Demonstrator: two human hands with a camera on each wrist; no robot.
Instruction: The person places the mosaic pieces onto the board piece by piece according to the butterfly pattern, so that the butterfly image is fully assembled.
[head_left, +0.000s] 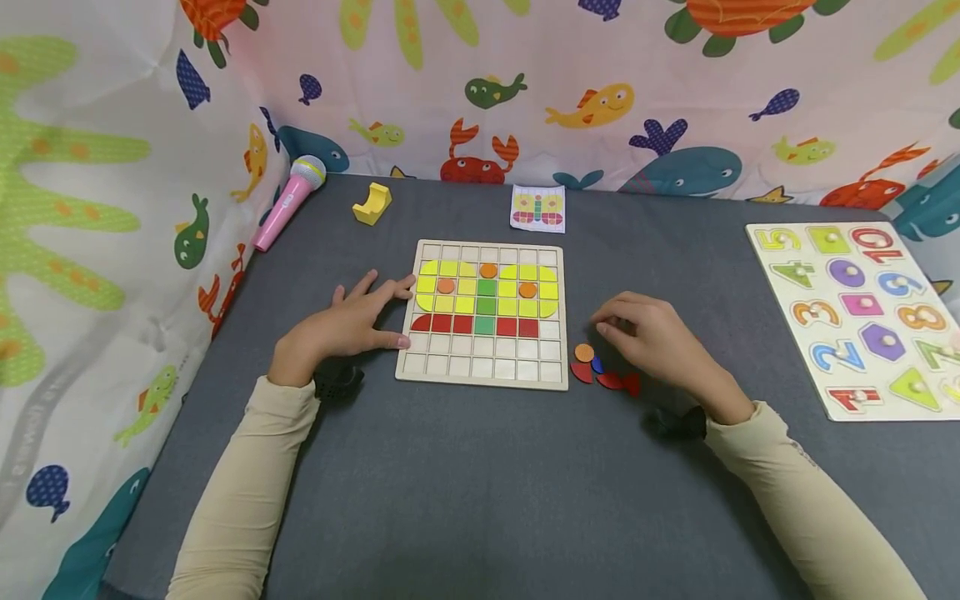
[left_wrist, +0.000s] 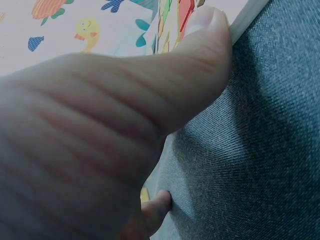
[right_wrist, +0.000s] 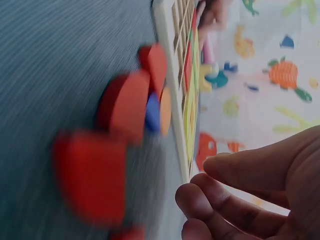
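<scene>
A wooden grid board (head_left: pixel 517 369) on the grey table bears yellow, green, red and orange pieces in a butterfly-like pattern. At its left edge my left hand (head_left: pixel 341 325) rests with spread fingers, thumb and a fingertip touching the frame. The left wrist view shows the thumb (left_wrist: pixel 200 55) against the board's rim. My right hand (head_left: pixel 652 337) is just right of the board, over the table, fingers loosely curled with nothing visible between them. Beside it lie loose red pieces (head_left: pixel 581 372), an orange disc (head_left: pixel 584 353) and a blue piece (head_left: pixel 597 365), seen close in the right wrist view.
A small pattern card (head_left: pixel 537 209) lies behind the board. Farther left are a yellow block (head_left: pixel 372 204) with a curved notch and a pink toy microphone (head_left: pixel 288 204). A number and shape puzzle board (head_left: pixel 817 333) lies at the right. Printed cloth hangs along the back and left.
</scene>
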